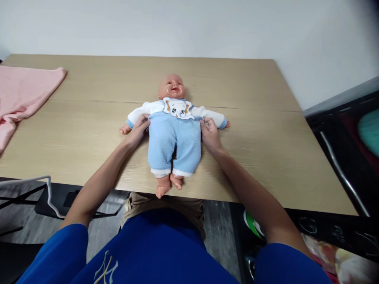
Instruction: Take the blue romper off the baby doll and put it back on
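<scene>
Left hand [138, 131] and right hand [209, 134] pinch the waistband of soft blue fleece trousers [174, 144] on a probably light plastic baby doll [172, 87], best gripped round the torso.

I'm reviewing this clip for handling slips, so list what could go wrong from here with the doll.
1. The doll lies with its feet past the near edge of the table; a pull toward the person could slide it off.
2. The left hand and right hand each pinch the blue trousers at the waist; an uneven tug might twist the doll.
</scene>
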`<state>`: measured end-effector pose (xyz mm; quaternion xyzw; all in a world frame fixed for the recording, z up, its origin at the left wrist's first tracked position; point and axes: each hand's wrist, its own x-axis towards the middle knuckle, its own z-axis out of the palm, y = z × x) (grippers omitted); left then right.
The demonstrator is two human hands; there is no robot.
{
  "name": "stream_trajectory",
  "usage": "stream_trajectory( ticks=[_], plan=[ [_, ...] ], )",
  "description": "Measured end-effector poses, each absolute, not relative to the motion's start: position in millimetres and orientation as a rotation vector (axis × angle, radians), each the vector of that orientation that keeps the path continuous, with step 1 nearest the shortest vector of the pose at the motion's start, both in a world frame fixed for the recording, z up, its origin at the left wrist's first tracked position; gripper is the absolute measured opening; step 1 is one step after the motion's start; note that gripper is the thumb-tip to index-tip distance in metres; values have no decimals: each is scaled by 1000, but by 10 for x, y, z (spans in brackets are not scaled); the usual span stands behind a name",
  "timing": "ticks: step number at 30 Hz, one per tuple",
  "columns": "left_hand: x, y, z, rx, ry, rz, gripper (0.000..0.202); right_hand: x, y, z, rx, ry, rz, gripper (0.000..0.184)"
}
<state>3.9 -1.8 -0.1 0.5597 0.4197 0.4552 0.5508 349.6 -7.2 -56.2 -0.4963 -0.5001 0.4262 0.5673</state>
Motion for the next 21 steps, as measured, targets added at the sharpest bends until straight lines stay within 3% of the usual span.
stream_trajectory(
  ticks=[4,14,21],
  plan=[
    [-5,27,94,1322,1004,1021,21,3483,-80,-542,-1203,-1211,907,64],
    [-83,-88,186,1807,1187,901,17,3541,-253,-354,-1423,-1358,618,51],
    [-122,-155,180,2003,1433,925,9,3704,-303,-115,-1481,-1546,326,19]
  ],
)
